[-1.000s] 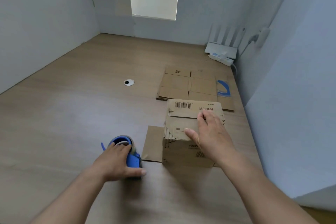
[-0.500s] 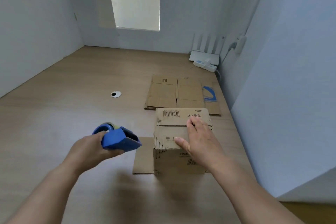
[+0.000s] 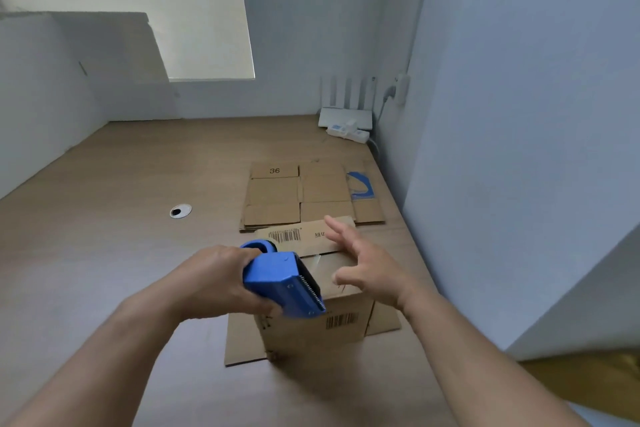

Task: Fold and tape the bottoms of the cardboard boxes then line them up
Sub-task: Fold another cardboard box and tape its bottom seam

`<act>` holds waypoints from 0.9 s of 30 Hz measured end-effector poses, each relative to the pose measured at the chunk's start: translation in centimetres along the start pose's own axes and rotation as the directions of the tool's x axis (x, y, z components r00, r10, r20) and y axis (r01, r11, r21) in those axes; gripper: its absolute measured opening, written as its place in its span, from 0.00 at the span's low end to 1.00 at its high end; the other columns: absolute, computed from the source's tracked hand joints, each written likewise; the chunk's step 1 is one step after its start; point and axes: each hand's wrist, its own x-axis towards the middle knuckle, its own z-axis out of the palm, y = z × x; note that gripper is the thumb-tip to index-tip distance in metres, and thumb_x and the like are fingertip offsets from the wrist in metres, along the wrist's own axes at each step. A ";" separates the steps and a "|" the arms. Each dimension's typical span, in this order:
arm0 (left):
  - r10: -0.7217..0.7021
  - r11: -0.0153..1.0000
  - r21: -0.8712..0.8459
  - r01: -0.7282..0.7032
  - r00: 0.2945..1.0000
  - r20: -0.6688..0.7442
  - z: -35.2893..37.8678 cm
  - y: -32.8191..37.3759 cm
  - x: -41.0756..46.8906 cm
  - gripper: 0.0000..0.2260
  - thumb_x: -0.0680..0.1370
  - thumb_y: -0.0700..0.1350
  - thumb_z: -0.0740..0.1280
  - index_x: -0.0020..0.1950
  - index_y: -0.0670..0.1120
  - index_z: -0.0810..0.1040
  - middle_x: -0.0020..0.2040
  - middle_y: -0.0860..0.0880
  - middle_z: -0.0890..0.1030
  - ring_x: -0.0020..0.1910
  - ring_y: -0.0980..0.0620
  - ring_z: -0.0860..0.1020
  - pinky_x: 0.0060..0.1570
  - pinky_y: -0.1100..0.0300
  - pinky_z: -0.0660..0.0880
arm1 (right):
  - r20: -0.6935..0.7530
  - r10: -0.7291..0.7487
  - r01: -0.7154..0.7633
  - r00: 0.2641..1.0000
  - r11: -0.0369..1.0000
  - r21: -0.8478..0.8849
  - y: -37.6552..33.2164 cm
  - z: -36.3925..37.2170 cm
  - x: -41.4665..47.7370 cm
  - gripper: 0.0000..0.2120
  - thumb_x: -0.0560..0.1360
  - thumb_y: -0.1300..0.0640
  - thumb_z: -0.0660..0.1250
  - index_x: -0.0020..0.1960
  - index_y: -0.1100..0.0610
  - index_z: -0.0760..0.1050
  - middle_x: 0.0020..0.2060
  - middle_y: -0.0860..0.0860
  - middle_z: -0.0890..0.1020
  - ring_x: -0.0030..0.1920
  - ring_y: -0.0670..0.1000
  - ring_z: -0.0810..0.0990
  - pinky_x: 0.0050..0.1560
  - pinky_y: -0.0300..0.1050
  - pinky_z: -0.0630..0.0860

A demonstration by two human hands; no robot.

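The left hand (image 3: 221, 282) grips a blue tape dispenser (image 3: 282, 279) over the cardboard box (image 3: 313, 322) standing on the desk (image 3: 104, 218); the right hand (image 3: 369, 267) hovers spread above the box's folded flaps.

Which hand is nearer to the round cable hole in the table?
Left. The left hand, gripping the blue tape dispenser, is in front of the cable hole; the right hand is open above the box, farther right.

Blue tape dispenser (image 3: 277, 276), brown cardboard box (image 3: 313, 331) with black barcodes, flat brown cardboard (image 3: 298, 196) marked 36, tan wood-grain table (image 3: 121, 204)
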 end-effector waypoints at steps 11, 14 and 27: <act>0.050 0.989 0.139 -0.057 0.997 0.056 -0.9 1.8 1.2 0.16 0.66 0.60 0.74 0.47 0.55 0.73 0.44 0.57 0.78 0.42 0.58 0.75 0.37 0.66 0.69 | 0.015 -0.021 0.018 1.000 0.986 0.166 0.4 -0.7 0.5 0.26 0.72 0.59 0.71 0.66 0.45 0.69 0.67 0.44 0.71 0.69 0.46 0.68 0.67 0.47 0.69; 0.076 0.985 0.150 -0.084 0.995 0.061 -1.0 2.2 1.5 0.15 0.67 0.60 0.73 0.46 0.57 0.72 0.44 0.57 0.78 0.41 0.59 0.75 0.35 0.68 0.67 | 0.038 -0.027 0.020 0.999 0.983 0.183 0.3 -1.0 0.5 0.30 0.73 0.62 0.70 0.70 0.47 0.65 0.68 0.45 0.71 0.69 0.45 0.67 0.65 0.42 0.69; 0.061 0.998 0.006 -0.062 0.994 0.087 -1.6 2.1 2.6 0.21 0.67 0.60 0.74 0.55 0.54 0.75 0.48 0.56 0.80 0.44 0.57 0.77 0.42 0.64 0.75 | -0.105 -0.045 0.075 0.993 0.950 0.302 1.0 -1.3 0.3 0.03 0.77 0.58 0.65 0.45 0.57 0.76 0.53 0.47 0.82 0.53 0.42 0.80 0.57 0.42 0.77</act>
